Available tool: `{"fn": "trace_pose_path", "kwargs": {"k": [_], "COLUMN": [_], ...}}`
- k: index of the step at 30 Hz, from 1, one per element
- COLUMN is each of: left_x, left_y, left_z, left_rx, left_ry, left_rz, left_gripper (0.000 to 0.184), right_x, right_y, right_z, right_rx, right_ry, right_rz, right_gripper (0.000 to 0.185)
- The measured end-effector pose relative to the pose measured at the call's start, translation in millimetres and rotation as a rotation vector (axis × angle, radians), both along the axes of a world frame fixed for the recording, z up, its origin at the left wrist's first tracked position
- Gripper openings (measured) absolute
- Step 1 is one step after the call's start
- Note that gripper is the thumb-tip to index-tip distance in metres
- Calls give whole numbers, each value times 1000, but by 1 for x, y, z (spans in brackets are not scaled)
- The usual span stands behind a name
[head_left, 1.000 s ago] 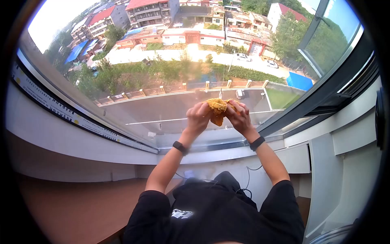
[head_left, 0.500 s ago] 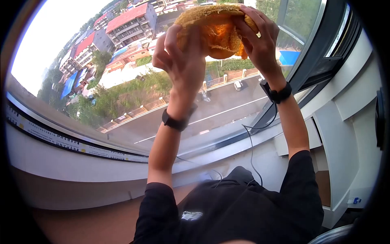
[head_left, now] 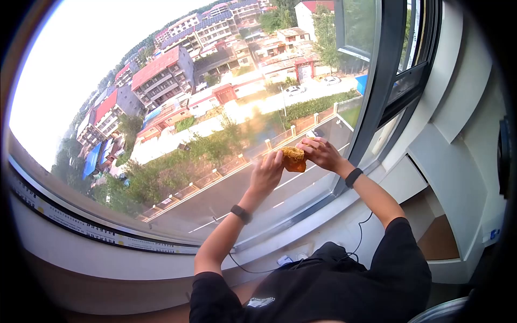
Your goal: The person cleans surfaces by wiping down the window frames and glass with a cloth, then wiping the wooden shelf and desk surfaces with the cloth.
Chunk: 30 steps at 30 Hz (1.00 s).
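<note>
Both my hands hold a filled bun point(head_left: 294, 159) up in front of the window, with arms stretched out. The bun has a rough, golden, crumbly top and a glossy orange part below. My left hand point(head_left: 266, 173) is closed on its left side, fingertips at the upper edge. On the other side, the fingers of my right hand point(head_left: 322, 155) grip the upper right edge. The fingers partly cover the bun, so its full outline is hidden. Each wrist wears a black band.
A large window point(head_left: 215, 156) looks down on a road, trees and red-roofed buildings. Its dark frame point(head_left: 371, 102) stands at the right. A black cable point(head_left: 361, 237) runs near my body. A white cabinet with an open shelf point(head_left: 431, 231) is at the right, and a pale sill point(head_left: 134, 264) at the left.
My hands have moved down and away from the camera with the bun, which looks smaller now. It was near the top edge before, its orange inside showing wide. Both hands still grip it.
</note>
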<state>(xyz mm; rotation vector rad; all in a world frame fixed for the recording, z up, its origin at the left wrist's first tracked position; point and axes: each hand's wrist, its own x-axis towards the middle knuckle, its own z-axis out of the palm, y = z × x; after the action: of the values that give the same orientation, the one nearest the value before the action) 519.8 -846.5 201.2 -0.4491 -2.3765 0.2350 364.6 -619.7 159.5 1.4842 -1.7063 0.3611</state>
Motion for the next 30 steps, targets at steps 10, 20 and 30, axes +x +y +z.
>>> {"fn": "trace_pose_path", "kwargs": {"k": [10,20,30], "left_x": [-69,-67,-83], "left_y": [46,66,82], "left_z": [212,18,17], "left_rx": [60,-120,-174], "left_ry": [684,181,250], "left_rz": [165,126,185], "left_gripper": [40,35,39], "right_x": [-64,-58,-105], "right_y": [8,53,95], "right_z": [232,2,67], "right_rx": [-379,-182,-116], "right_ry": [288,-122,87], "right_rz": [-88,-103,-44], "right_gripper": [54,45,40]}}
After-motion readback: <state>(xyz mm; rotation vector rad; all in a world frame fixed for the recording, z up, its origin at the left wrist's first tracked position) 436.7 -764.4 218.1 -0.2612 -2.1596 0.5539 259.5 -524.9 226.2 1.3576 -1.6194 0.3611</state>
